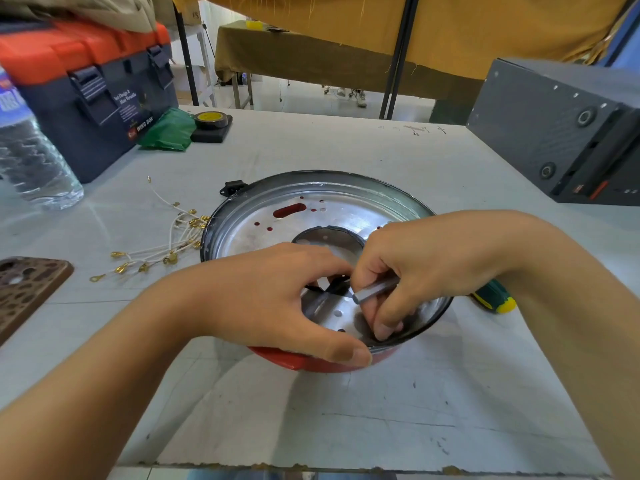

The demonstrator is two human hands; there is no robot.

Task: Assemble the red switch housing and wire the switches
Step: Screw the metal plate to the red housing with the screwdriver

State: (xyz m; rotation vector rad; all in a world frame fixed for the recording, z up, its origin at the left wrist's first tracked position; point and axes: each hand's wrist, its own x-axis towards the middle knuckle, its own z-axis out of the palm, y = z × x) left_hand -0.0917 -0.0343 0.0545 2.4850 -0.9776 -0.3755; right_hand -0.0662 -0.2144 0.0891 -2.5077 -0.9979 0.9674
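Hands inside red housing (pixel 311 362) near bench's front edge: left hand (pixel 277 299) grips its rim, right hand (pixel 408 268) pinches a grey tool (pixel 375 290), possibly a screwdriver bit.

Bright, even daylight; wide-angle bending at edges, soft shadows.

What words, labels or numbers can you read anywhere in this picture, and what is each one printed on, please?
"WING BOX": white print on the black label of the toolbox.
Finer lines on that label: too small to read.
Water bottle label: cut off and blurred, unreadable.
Pen marks on the table: illegible.
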